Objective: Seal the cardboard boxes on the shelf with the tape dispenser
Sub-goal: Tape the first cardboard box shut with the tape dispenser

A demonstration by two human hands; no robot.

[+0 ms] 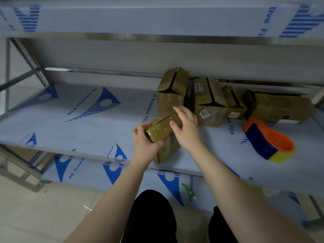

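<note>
While the left hand [144, 139] grips the cardboard box [158, 128], the right hand [186, 128] lies over its top, fingers straight. The tape dispenser [268, 140] lies well apart.

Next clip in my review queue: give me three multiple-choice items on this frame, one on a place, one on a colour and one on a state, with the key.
1. Where is the tape dispenser?
A. held in a hand
B. lying on the shelf, right of both hands
C. on the floor

2. What colours is its body?
A. green and white
B. orange and dark blue
C. red and black

3. What is the left hand doing?
A. hanging idle
B. holding a cutter
C. gripping the near end of the front box

Key:
1 B, it lies on the film-covered shelf with no hand on it.
2 B, it shows an orange frame with a dark blue side.
3 C, its fingers curl round that box's end.
</note>
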